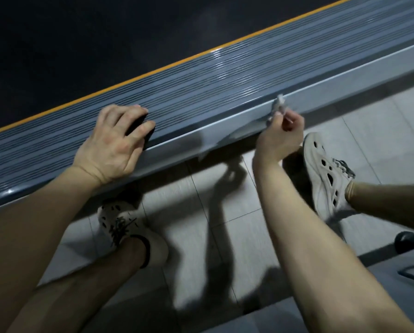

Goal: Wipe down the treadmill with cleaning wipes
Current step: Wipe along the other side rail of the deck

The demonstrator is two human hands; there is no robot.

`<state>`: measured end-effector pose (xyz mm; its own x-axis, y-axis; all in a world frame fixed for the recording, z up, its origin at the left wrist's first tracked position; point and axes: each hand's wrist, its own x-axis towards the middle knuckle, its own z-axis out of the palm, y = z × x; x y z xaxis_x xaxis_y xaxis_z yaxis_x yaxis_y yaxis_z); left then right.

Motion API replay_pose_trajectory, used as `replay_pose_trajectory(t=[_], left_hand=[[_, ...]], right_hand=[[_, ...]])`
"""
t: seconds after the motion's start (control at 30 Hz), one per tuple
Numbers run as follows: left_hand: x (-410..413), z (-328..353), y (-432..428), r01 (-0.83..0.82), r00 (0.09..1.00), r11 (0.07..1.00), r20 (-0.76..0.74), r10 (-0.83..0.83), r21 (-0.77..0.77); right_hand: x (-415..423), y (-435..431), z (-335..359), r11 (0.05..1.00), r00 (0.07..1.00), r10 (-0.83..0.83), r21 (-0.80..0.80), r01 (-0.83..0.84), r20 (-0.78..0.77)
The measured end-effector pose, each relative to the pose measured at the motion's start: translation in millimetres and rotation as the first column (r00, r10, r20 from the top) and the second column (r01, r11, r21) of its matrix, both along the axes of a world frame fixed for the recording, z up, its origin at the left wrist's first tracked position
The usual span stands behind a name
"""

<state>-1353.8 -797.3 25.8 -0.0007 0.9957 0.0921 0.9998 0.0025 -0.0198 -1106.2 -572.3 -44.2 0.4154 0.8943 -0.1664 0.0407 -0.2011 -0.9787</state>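
One left hand [114, 145] lies on the treadmill's ribbed grey side rail [225, 75], fingers spread and only slightly bent, gripping nothing. Beyond the rail run one orange stripe [153, 68] and the black belt [81, 44]. Below, one pale perforated shoe [121, 224] stands on the tiled floor [196, 212]. Further right, a single crumpled white wipe [278, 103] touches the rail's outer edge, pinched in the right hand [281, 135]. A second matching shoe [326, 171] sits just beside that hand.
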Motion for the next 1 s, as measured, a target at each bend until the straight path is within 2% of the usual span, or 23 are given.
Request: replay_pose_trajectory(t=[0.03, 0.13, 0.2, 0.23, 0.27, 0.3, 0.37, 0.47, 0.57, 0.63, 0.7, 0.73, 0.77, 0.8, 0.83, 0.9, 0.93, 1.0], left_hand=[[0.7, 0.9, 0.6, -0.004, 1.0, 1.0, 0.008, 0.004, -0.016], [1.1, 1.5, -1.1, -0.01, 1.0, 0.999, 0.018, 0.011, -0.046], [3.1, 5.8, -0.9, -0.018, 0.999, 0.998, 0.031, 0.02, -0.061], [5.6, 8.9, 0.0, -0.027, 0.999, 0.997, 0.04, 0.03, -0.067], [8.0, 12.5, 1.5, -0.04, 0.998, 0.996, 0.048, 0.043, -0.074], [9.9, 15.9, 2.8, -0.051, 0.997, 0.995, 0.054, 0.056, -0.087], [13.0, 19.9, 2.9, -0.056, 0.996, 0.991, 0.059, 0.063, -0.118], [14.7, 23.1, -0.6, -0.085, 0.994, 0.983, 0.054, 0.095, -0.162], [19.9, 35.9, 4.7, -0.131, 0.987, 0.961, 0.058, 0.149, -0.244], [24.7, 49.4, 14.5, -0.133, 0.989, 0.945, 0.023, 0.146, -0.3], [32.7, 65.2, 24.7, -0.142, 0.99, 0.941, -0.031, 0.14, -0.308], [37.7, 71.4, 29.9, -0.146, 0.989, 0.945, -0.06, 0.134, -0.292], [42.9, 76.0, 37.2, -0.148, 0.988, 0.952, -0.09, 0.128, -0.267], [48.3, 78.7, 46.8, -0.15, 0.986, 0.959, -0.108, 0.127, -0.239], [54.0, 79.1, 57.6, -0.154, 0.985, 0.968, -0.11, 0.134, -0.201], [65.8, 73.5, 79.4, -0.151, 0.986, 0.983, -0.08, 0.143, -0.102], [72.2, 69.4, 91.4, -0.144, 0.988, 0.988, -0.059, 0.14, -0.059], [86.6, 60.6, 120.6, -0.101, 0.995, 0.995, -0.005, 0.101, -0.016]], right_hand=[[-14.0, -14.3, 7.2, 0.999, 1.0, 0.027, 0.018, -0.027, 0.013], [-61.3, -111.7, 21.3, 0.946, 0.945, 0.323, 0.046, -0.321, -0.06], [-71.2, -155.5, 32.2, 0.824, 0.826, 0.564, 0.073, -0.562, -0.014], [-68.4, -155.1, 38.1, 0.78, 0.783, 0.622, 0.099, -0.618, -0.005], [-63.5, -139.9, 42.6, 0.781, 0.787, 0.617, 0.119, -0.613, 0.001], [-54.6, -114.7, 42.1, 0.817, 0.829, 0.557, 0.145, -0.558, 0.05], [-25.5, -49.5, 36.4, 0.897, 0.917, 0.37, 0.201, -0.394, 0.15], [17.7, 31.3, 27.7, 0.971, 0.971, 0.181, 0.128, -0.202, 0.156], [2.3, 11.5, 31.7, 0.97, 0.972, 0.178, 0.136, -0.2, 0.155], [-26.8, -53.5, 30.2, 0.903, 0.91, 0.395, 0.126, -0.41, 0.128], [-45.1, -117.8, 33.2, 0.736, 0.738, 0.662, 0.074, -0.673, 0.13], [-46.8, -133.0, 33.9, 0.653, 0.653, 0.745, 0.055, -0.756, 0.133], [-45.2, -131.9, 31.0, 0.613, 0.615, 0.778, 0.061, -0.788, 0.13], [-39.6, -117.8, 26.9, 0.636, 0.641, 0.755, 0.082, -0.767, 0.136], [-30.1, -94.4, 19.9, 0.715, 0.724, 0.674, 0.117, -0.689, 0.148], [0.2, -28.4, 12.1, 0.893, 0.905, 0.397, 0.165, -0.419, 0.152], [17.9, 9.2, 12.0, 0.945, 0.952, 0.268, 0.15, -0.289, 0.146], [41.3, 61.8, 13.7, 0.985, 0.984, 0.089, 0.136, -0.11, 0.152]])
